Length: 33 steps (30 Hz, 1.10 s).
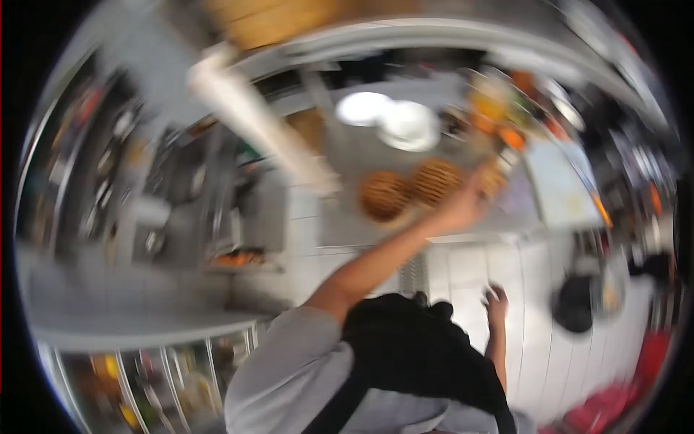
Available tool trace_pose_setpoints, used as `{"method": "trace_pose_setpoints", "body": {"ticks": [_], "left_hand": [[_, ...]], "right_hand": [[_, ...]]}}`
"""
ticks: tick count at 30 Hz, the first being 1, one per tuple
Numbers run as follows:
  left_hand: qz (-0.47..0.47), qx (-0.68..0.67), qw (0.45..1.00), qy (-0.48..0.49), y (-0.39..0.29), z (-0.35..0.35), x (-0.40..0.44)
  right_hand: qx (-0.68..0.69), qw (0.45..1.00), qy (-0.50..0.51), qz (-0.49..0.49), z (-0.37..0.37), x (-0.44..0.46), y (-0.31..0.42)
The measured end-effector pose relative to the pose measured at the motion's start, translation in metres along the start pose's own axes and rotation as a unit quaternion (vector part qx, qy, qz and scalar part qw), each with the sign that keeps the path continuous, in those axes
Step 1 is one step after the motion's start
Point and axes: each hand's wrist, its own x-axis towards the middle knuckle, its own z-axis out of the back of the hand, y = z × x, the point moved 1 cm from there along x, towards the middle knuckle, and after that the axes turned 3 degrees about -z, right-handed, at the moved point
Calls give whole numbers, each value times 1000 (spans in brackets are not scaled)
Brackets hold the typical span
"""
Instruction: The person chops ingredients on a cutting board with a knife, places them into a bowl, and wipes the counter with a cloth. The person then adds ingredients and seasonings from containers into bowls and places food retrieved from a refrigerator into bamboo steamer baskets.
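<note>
My left hand (468, 205) reaches across over the steel counter (347, 228), its fingers closed at the edge of a small brown piece (493, 181); motion blur hides what that piece is. Just left of this hand lie two round brown things with a ridged or woven surface, one (437, 181) beside the other (384, 195). A pale object (508, 160) shows just beyond my fingertips, too smeared to name. Lower down, my right hand (496, 302) hangs over the floor, fingers loosely apart and holding nothing.
Two white plates or bowls, one (408, 126) in front of the other (363, 108), stand farther back. A pale cutting board (567, 184) lies to the right, near orange containers (491, 108). A white post (264, 126) rises on the left. A black round object (575, 304) is at right.
</note>
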Motion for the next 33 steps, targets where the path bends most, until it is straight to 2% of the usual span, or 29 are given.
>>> {"method": "trace_pose_setpoints", "body": {"ticks": [2, 3, 5, 6, 8, 9, 10, 11, 12, 13, 14, 15, 17, 18, 19, 21, 22, 23, 25, 26, 27, 28, 29, 31, 33], "left_hand": [[4, 9, 1000, -8, 10, 31, -52], [57, -76, 993, 65, -11, 70, -72], [99, -41, 994, -10, 8, 127, -135], [141, -61, 980, -128, 3, 174, -168], [198, 115, 938, -262, -14, 284, -253], [112, 296, 871, -376, -17, 338, -296], [177, 166, 818, -522, -38, 385, -335], [174, 276, 745, -582, -47, 438, -376], [148, 320, 654, -669, -59, 535, -456], [137, 442, 594, -658, -63, 584, -495], [158, 499, 560, -642, -63, 628, -531], [183, 551, 525, -622, -68, 663, -559], [196, 564, 518, -612, -70, 740, -614], [206, 575, 510, -606, -68, 772, -635], [206, 572, 509, -609, -66, 799, -648], [245, 609, 544, -523, -63, 853, -670], [297, 571, 587, -491, -52, 886, -684], [295, 570, 589, -491, -39, 908, -691], [414, 545, 595, -422, -12, 947, -690], [495, 475, 599, -413, -2, 963, -685], [485, 477, 605, -413, 9, 984, -688], [505, 492, 613, -357, 24, 1002, -694], [522, 504, 619, -299, 41, 1020, -698], [541, 478, 624, -299, 57, 1039, -693], [626, 453, 595, -221, 78, 1063, -699]], "right_hand": [[1, 1000, 19, -1, -15, 1, 13], [-31, 998, 30, 39, -37, -13, 45], [-16, 990, 98, 96, -86, -34, 90], [0, 975, 175, 140, -117, -43, 119], [38, 924, 313, 216, -182, -59, 168], [17, 892, 363, 269, -212, -56, 186], [9, 863, 376, 339, -238, -54, 203], [-9, 860, 313, 403, -274, -73, 250], [-19, 845, 254, 470, -342, -104, 289], [0, 838, 211, 504, -370, -86, 292], [33, 851, 108, 512, -399, -54, 287], [29, 866, 114, 486, -425, -68, 310], [-25, 837, 41, 545, -466, -93, 337], [-36, 841, -16, 540, -467, -64, 334], [-46, 841, -74, 534, -457, -24, 327], [95, 823, -54, 557, -459, -7, 321], [46, 821, -100, 560, -458, -9, 324], [-2, 814, -150, 560, -453, -13, 328], [-35, 799, -190, 569, -436, 1, 324], [-54, 801, -175, 570, -425, 11, 320], [-71, 803, -160, 570, -423, 10, 321], [-76, 845, -168, 502, -424, -2, 325], [-74, 844, -178, 501, -429, -8, 326], [5, 863, -168, 477, -429, -14, 329], [8, 844, -191, 501, -422, -4, 328]]}}
